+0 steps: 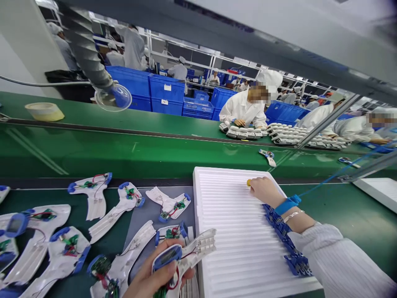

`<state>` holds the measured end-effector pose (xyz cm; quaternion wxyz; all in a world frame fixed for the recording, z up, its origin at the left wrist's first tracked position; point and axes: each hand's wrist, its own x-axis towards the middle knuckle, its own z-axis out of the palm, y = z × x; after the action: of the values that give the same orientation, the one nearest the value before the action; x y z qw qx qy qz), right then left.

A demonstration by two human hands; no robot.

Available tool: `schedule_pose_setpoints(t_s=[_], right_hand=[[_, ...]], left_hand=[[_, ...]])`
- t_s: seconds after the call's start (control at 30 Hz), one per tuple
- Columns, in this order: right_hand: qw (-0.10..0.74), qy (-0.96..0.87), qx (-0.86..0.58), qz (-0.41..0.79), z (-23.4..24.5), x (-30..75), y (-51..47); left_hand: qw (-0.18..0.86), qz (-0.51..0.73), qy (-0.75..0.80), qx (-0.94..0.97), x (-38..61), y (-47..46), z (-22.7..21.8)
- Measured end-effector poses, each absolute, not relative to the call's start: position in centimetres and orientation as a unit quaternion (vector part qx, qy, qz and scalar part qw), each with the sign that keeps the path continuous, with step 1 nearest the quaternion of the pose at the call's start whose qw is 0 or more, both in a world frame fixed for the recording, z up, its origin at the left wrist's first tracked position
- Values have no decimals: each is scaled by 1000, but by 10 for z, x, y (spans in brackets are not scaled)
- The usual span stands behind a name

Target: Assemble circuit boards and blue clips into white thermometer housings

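Observation:
My left hand (pixel 151 273) is closed around an open thermometer-gun housing (pixel 200 248), a white shell with a blue-rimmed display, red wires and a bare ribbed handle. It is held up by the left edge of a white ridged foam tray (pixel 226 231). My right hand (pixel 265 191), wearing a blue wrist strap (pixel 287 205), reaches over the tray's far part. Its fingers are closed on a small yellow thing (pixel 248 182), mostly hidden by the hand. Several small blue plastic parts (pixel 279 225) lie in a row along the tray's right side, below my right wrist.
Several open thermometer housings (pixel 70 252) with circuit boards lie on the bench to the left. Beyond is a green conveyor (pixel 149 149) carrying another housing (pixel 268 157). Across it sits a co-worker (pixel 245 107) in white beside rows of white housings. A tape roll (pixel 43 111) lies far left.

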<state>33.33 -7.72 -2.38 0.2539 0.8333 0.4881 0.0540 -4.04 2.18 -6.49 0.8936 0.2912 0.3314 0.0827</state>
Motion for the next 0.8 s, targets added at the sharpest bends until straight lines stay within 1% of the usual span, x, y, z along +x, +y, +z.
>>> schedule_pose_setpoints(t_s=[0.13,0.2,0.3,0.43,0.53,0.67,0.73,0.8], right_hand=[[181,501,844,65,-6,305,-73],[166,511,841,58,2,297,-72],[185,499,846,36,3,295,-78],[221,444,868,9,-19,299,-93],[206,416,885,4,-35,299,-100],[128,411,903,-20,-30,294,-99],[67,433,897,-59,-19,284,-93],[-4,480,869,-121,-9,264,-86]], left_hand=[[907,109,307,266,-38,21,-72],[911,118,304,251,-39,20,-72],[913,122,297,250,-45,19,-68],[911,132,302,249,-56,20,-60],[901,145,342,225,-65,20,-49],[888,157,375,216,-73,15,-27],[884,167,390,195,-74,12,-19],[878,178,405,182,-75,10,-17]])
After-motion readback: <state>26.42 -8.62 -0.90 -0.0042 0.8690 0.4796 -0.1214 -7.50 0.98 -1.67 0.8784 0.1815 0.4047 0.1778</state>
